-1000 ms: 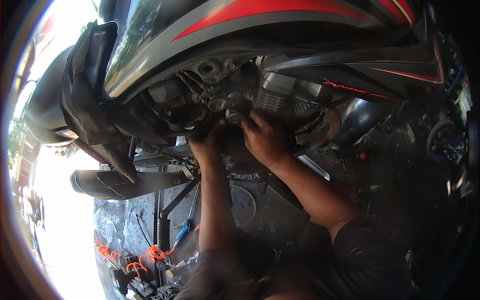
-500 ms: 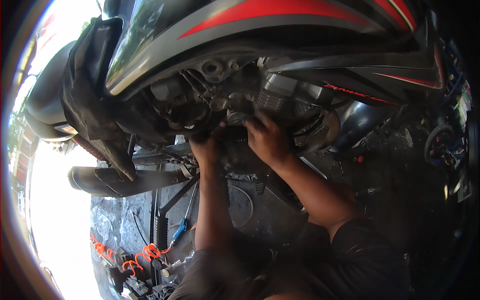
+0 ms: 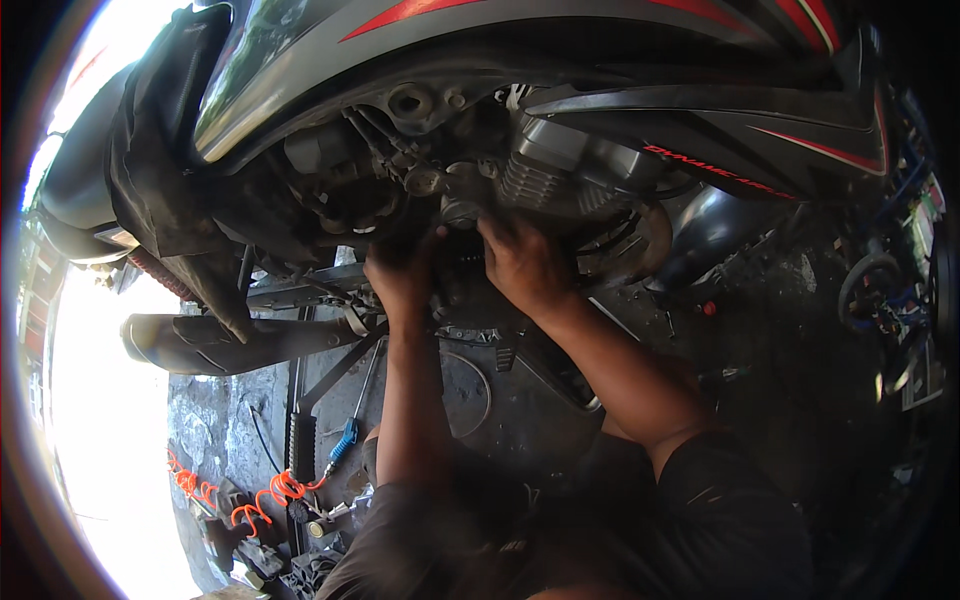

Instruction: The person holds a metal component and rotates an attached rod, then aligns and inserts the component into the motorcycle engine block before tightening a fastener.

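A motorcycle with grey and red body panels (image 3: 330,75) stands before me, its engine area open to view. Both my hands reach in below the finned engine cylinder (image 3: 545,185). My left hand (image 3: 400,275) is closed at the left of a dark part, its thumb pointing up; what it grips is lost in shadow. Bent fingers of my right hand (image 3: 530,262) press together beside a round metallic part (image 3: 460,210) between the hands. Whether they hold that part or something smaller is hidden. Left of it sits a round, dull fitting (image 3: 424,181).
An exhaust muffler (image 3: 240,343) juts out at the left, under a hanging dark flap (image 3: 150,200). On the floor lie an orange coiled air hose (image 3: 285,488) with a blue air gun (image 3: 344,440), and assorted parts (image 3: 240,540). A black wheel-like ring (image 3: 870,285) stands at the right.
The whole view has shifted slightly, so the motorcycle appears higher and farther left. Both hands stay at the same spot under the engine, with the right fingers a little differently bent.
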`<state>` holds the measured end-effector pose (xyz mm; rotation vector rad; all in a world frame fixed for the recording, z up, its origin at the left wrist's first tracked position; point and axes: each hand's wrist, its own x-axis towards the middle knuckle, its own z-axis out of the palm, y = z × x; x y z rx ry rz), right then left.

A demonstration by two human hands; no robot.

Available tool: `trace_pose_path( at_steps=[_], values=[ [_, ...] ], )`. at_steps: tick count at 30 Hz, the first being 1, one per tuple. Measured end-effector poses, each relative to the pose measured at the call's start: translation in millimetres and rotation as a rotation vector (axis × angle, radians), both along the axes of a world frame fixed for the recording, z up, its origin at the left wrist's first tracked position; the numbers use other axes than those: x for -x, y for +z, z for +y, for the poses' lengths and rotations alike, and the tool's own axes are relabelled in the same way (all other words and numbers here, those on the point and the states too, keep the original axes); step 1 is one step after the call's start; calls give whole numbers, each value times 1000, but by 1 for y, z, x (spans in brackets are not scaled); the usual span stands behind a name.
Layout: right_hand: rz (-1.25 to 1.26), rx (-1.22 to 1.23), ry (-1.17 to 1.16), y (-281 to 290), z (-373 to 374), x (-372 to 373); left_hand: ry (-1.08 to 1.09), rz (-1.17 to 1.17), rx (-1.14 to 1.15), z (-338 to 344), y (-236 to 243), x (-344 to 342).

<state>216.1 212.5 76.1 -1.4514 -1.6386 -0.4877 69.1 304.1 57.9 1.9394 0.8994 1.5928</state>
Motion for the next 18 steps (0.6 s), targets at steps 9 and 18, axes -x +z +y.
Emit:
trace_pose_path(
  at_steps=[9, 18],
  values=[
    [-23, 39, -18, 5, -1, 3, -23, -144, 60, -7, 1, -3],
    [9, 35, 17, -1, -4, -3, 230, 221, -168, -46, 14, -11]
  ],
)
